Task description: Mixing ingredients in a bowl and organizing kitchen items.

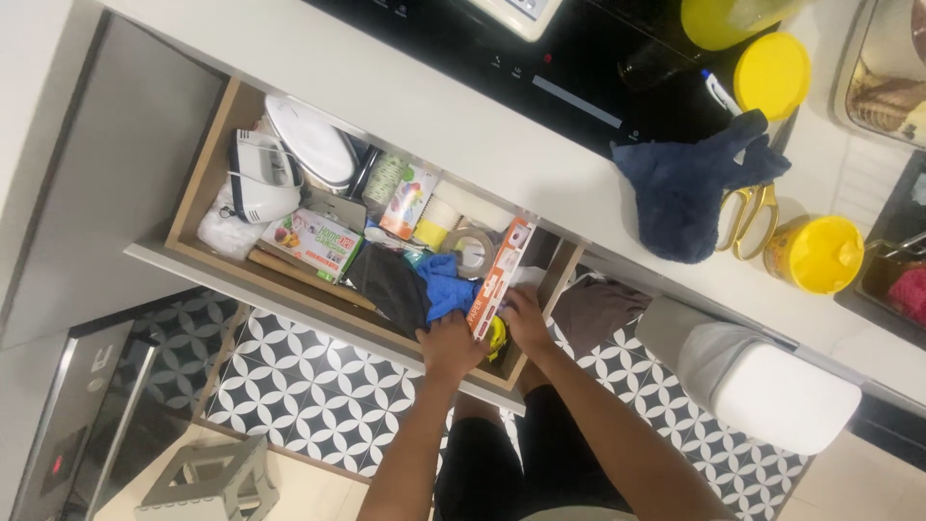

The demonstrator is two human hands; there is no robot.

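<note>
Two bare hands reach into an open wooden drawer (207, 174) crammed with kitchen clutter. A long orange-and-white box (500, 277) stands on edge near the drawer's front corner. The left hand (451, 345) curls closed around its lower end; the right hand (526, 318) presses loosely against its side.

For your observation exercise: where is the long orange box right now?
In the head view, the long orange box stands at the right end of the open drawer, between both hands, beside a blue cloth and a tape roll.
</note>
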